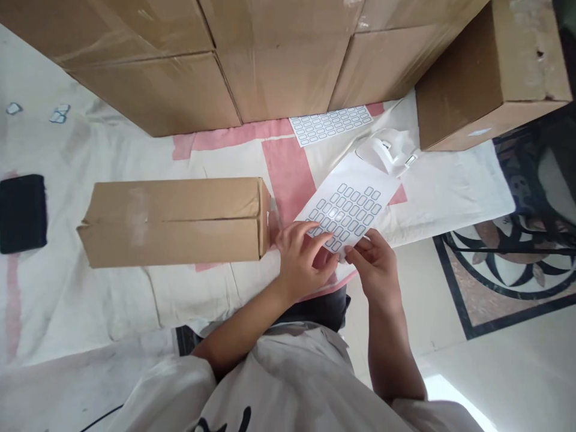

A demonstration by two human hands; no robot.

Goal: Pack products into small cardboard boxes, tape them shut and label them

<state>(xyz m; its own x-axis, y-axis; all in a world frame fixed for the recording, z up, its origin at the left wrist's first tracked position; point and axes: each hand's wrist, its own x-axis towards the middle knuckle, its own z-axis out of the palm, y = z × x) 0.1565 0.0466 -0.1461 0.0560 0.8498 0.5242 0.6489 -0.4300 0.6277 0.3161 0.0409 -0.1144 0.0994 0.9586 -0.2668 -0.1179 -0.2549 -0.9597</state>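
A white sheet of blue-outlined labels (pixel 355 207) lies slanted on the cloth in front of me, with part of its near edge under my fingers. My left hand (pixel 303 258) rests on the sheet's near left side, its fingers apart and bent over the labels. At the near corner, my right hand (pixel 373 264) pinches the sheet's edge between thumb and fingers. Whether a single label is between those fingertips is too small to tell. Left of my hands, a long closed cardboard box (pixel 175 222) lies on the cloth.
Stacked cardboard boxes (pixel 288 66) line the back, with another box (pixel 490 78) at right. A second label sheet (pixel 330 125) lies below the stack. Crumpled white backing paper (pixel 389 150) curls beyond the first sheet. A black case (pixel 22 213) and small label pieces (pixel 59 113) lie left.
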